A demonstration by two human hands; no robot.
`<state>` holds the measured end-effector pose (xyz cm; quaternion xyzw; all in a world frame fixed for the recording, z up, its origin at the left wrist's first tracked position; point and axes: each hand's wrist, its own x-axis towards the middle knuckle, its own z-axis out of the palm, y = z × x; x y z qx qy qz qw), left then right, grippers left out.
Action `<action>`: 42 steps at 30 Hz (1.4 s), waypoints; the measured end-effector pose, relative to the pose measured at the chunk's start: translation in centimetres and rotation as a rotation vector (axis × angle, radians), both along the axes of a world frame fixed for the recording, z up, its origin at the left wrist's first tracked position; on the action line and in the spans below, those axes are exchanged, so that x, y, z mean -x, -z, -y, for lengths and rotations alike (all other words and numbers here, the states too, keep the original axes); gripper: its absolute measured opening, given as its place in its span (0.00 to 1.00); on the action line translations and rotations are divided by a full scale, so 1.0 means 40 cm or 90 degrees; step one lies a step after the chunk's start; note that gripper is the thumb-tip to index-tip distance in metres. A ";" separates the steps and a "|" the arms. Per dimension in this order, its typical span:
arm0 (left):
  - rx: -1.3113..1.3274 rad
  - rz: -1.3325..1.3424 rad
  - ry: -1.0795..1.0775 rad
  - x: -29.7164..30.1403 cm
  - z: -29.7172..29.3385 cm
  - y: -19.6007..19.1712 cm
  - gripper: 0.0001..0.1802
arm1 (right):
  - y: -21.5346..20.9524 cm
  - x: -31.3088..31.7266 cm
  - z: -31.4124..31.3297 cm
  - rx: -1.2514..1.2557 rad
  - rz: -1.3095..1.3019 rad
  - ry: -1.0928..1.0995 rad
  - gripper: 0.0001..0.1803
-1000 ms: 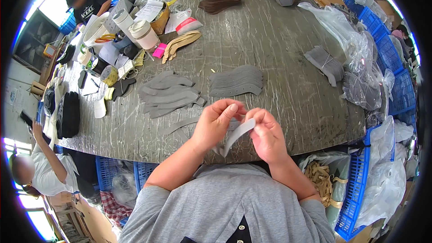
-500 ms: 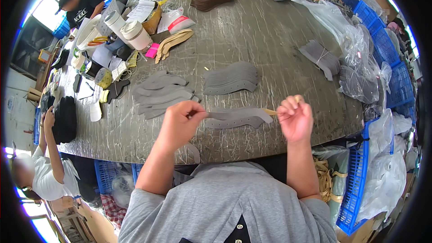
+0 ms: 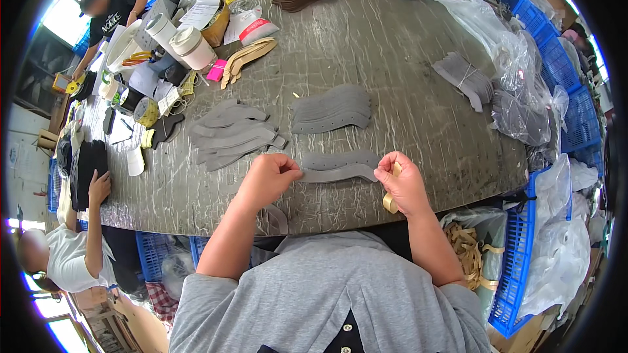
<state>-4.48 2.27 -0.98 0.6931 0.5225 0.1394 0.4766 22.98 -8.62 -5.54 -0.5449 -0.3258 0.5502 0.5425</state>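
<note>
My left hand (image 3: 269, 178) pinches the left end of a curved grey strip (image 3: 337, 174) low over the table. At its other end, my right hand (image 3: 404, 186) is closed on the strip with thumb and finger. A narrow tan strip (image 3: 390, 204) hangs curled from the right hand's palm. Just behind the held strip lies a grey cut piece with small holes (image 3: 340, 158), partly covered. Farther back sits a neat stack of similar grey pieces (image 3: 332, 110). Left of that stack, grey curved pieces (image 3: 230, 132) are fanned out.
Cups, papers and tools crowd the left, near a white jar (image 3: 193, 49) and tan curved pieces (image 3: 248, 60). A tied grey bundle (image 3: 463, 78) and plastic bags (image 3: 510, 46) lie right. Blue crates (image 3: 513, 255) stand beside the table (image 3: 405, 91). Two people work at left.
The tan strip, stretched between the grey strip's end and my right hand, is now curled in that hand. My right hand has moved down and left onto the grey strip's end.
</note>
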 end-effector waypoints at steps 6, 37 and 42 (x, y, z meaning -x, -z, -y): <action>-0.064 -0.094 0.026 -0.022 -0.002 0.053 0.09 | 0.058 0.027 -0.013 -0.028 0.311 0.047 0.09; -0.132 -0.087 -0.064 0.072 0.005 -0.040 0.09 | 0.026 0.055 0.019 -0.230 0.741 0.048 0.13; -0.315 -0.298 -0.270 0.235 -0.068 -0.102 0.23 | -0.027 0.075 0.010 -0.222 0.606 0.021 0.09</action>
